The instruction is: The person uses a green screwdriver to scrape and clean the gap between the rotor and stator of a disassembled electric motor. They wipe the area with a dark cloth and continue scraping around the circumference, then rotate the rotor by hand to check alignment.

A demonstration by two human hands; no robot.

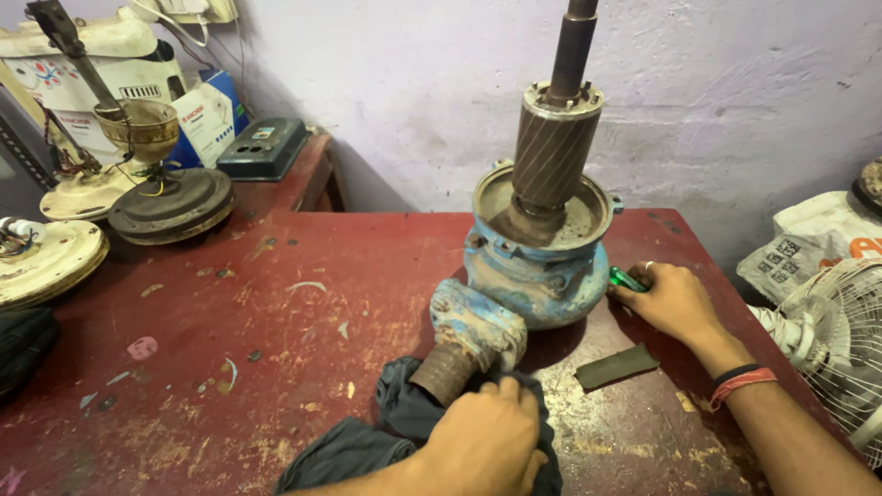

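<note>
A worn blue cast-metal pump housing (pixel 537 266) stands on the scratched red desk (pixel 276 312), its grooved steel rotor shaft (pixel 556 138) upright. The left hand (pixel 482 445) presses a crumpled dark grey cloth (pixel 404 422) against the rusty threaded pipe outlet (pixel 447 370), grip closed on the cloth. The right hand (pixel 675 298) rests beside the housing's right flank, fingers curled around a small green tool (mostly hidden) (pixel 627 279). A dark flat strip (pixel 616 366) lies nearby.

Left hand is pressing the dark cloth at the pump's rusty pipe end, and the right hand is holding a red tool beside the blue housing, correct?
Not quite: in the head view the tool in the right hand is green, not red. The left hand does press the dark cloth by the rusty pipe end of the blue housing.
</note>
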